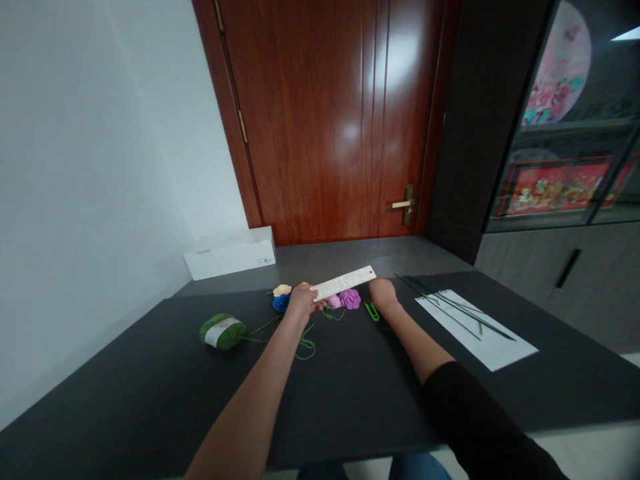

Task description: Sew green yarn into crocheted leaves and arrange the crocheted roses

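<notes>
A pale flat strip (pixel 345 283), printed and with a hole at its far end, slants up to the right out of my left hand (pixel 302 300), whose fingers are closed on its near end. Behind and below it lie a purple crocheted flower (pixel 350 299), a pink one (pixel 334 302), a blue one (pixel 281 303) and a cream one (pixel 282 290). My right hand (pixel 383 293) looks curled closed just beyond the strip's holed end; what it holds, if anything, is hidden. By its left side is a bright green loop-shaped item (pixel 372 311); I cannot tell whether they touch.
A ball of green yarn (pixel 223 331) with a white band lies at left, its loose strand (pixel 306 343) trailing toward my left forearm. At right, dark green stems (pixel 465 311) lie across white paper (pixel 493 343). A long white box (pixel 230 257) stands by the wall.
</notes>
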### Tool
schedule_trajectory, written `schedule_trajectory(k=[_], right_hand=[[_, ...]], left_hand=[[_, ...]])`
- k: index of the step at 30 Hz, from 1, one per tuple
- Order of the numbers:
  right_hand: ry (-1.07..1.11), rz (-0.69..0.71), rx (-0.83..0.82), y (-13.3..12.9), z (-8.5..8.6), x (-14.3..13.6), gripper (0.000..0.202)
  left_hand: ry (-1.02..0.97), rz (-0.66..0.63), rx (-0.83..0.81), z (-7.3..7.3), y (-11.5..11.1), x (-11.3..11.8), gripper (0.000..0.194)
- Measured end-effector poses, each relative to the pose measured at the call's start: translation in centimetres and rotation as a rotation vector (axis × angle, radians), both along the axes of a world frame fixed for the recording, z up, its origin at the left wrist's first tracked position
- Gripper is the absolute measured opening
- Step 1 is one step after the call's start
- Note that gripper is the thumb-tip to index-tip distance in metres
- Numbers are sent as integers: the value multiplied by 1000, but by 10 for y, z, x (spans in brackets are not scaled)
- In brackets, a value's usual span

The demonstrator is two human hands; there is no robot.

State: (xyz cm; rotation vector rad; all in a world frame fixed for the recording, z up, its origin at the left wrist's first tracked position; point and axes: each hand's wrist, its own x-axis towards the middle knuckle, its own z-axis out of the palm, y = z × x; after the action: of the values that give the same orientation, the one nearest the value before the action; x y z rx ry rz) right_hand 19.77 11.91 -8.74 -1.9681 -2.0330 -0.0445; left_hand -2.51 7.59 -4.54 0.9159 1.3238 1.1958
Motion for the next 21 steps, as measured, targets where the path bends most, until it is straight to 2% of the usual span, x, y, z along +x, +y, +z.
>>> schedule_trajectory(k=[4,7,11,14,18,21], right_hand=[[98,4,-34,-3,2,-7,14],[257,-7,-39,-3,4,2,11],[592,0,-34,-7,6,28,11],[920,78,-34,-14,9,39,14],[1291,206,-49,-27,12,34,22],[1450,274,-83,-36,15,22,32]], left_hand=[[42,-36,-3,3,-3,-6,19],[89,-85,-3,9,-6,-13,19],[190,-208,-27,17,-11,-25,15],[298,-298,-45,19,-14,-31,14],[506,-410,-24,16,-18,-33,9],[735,-449,77,15,-20,-33,14]])
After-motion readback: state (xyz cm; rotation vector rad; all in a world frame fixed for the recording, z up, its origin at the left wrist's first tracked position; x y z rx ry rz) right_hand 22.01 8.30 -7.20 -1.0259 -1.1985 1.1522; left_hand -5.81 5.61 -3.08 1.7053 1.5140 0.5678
